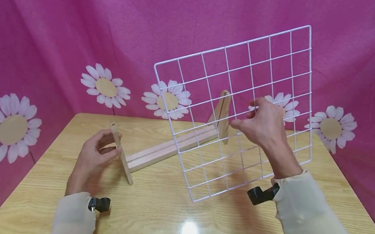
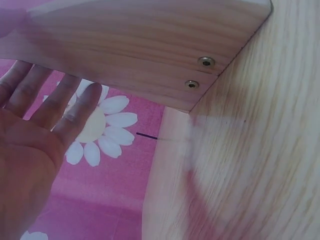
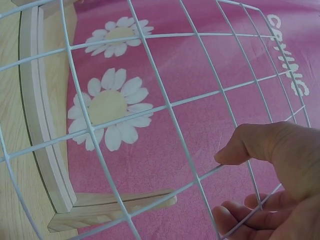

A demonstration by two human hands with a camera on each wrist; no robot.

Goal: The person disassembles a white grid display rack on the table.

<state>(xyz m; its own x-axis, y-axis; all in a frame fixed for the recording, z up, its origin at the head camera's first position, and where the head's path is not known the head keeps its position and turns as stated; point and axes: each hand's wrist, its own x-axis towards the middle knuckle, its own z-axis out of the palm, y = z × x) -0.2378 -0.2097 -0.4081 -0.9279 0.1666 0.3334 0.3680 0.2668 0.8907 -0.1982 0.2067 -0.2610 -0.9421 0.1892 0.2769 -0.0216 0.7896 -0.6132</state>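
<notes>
A white wire grid panel [image 1: 248, 41] is held up at a tilt by my right hand [image 1: 264, 121], whose thumb and fingers grip its wires. In the right wrist view the fingertips [image 3: 227, 220] hook around the wire from below. My left hand [image 1: 93, 156] holds the near left end piece [image 1: 122, 162] of a wooden stand, thumb on one side and fingers on the other. Two bolt heads [image 2: 199, 73] show on that end piece in the left wrist view. The stand's grooved rail [image 1: 168, 151] runs back to a slotted upright [image 1: 223, 128], seen partly through the grid.
The stand sits on a wood-grain table [image 1: 152, 216]. A pink curtain [image 1: 132, 25] with white daisies hangs behind and along the sides. Each wrist wears a black camera, the right one [image 1: 261, 195] close below the grid's lower edge.
</notes>
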